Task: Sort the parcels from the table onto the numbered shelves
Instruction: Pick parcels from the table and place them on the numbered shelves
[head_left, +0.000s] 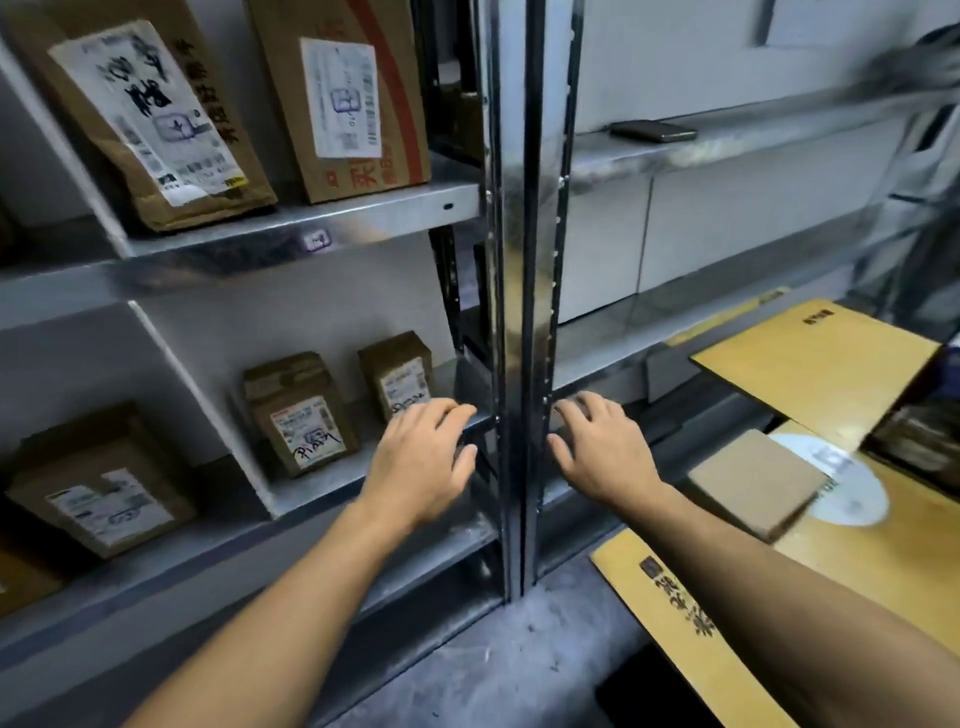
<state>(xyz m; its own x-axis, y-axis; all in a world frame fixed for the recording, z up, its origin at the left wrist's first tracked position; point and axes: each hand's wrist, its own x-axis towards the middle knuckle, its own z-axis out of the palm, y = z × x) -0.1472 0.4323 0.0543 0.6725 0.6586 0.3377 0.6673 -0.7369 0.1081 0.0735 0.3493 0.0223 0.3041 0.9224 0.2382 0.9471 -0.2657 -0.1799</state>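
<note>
My left hand (423, 457) hovers, fingers spread and empty, just right of a small brown parcel (399, 375) that stands on the lower metal shelf (332, 483). A second small labelled parcel (300, 413) stands to its left, a third (101, 491) beyond a divider. My right hand (602, 447) is open and empty, on the other side of the metal upright (514, 312). A small brown box (753, 480) lies at the right on yellow cardboard (883, 545). Two larger parcels (150, 114) (343, 93) stand on the upper shelf.
A dark phone-like object (653, 131) lies on the right-hand upper shelf (727, 140). A yellow flap (815, 364) sticks out at the right, with dark items past it. The grey floor (493, 665) shows below the shelves.
</note>
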